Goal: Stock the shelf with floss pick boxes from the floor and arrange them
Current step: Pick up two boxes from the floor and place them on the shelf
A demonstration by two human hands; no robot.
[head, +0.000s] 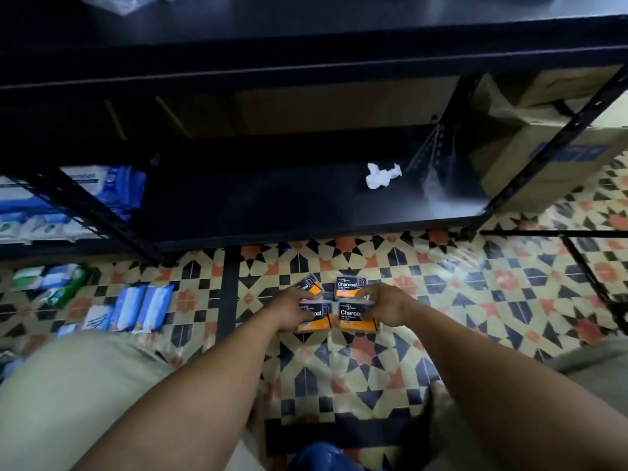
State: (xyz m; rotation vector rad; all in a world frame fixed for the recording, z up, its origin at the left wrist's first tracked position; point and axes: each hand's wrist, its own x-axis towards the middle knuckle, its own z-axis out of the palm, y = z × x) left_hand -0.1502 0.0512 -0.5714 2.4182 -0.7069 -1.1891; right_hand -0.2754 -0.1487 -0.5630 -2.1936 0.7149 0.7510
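Several black-and-orange "Charcoal" floss pick boxes lie in a two-by-two cluster on the patterned tile floor in front of the black shelf (306, 205). My left hand (295, 309) curls over the near-left box (319, 321), its fingers also touching the far-left box (311, 286). My right hand (385, 307) grips the right-hand boxes, fingers between the far-right box (348, 287) and the near-right box (353, 317). The bottom shelf board holds no floss boxes.
A crumpled white tissue (382, 175) lies on the bottom shelf. Blue-and-white wipe packs (98, 185) fill the neighbouring shelf at left, and more packs (136, 307) lie on the floor. Cardboard boxes (550, 137) stand at right. My knee (68, 385) is at lower left.
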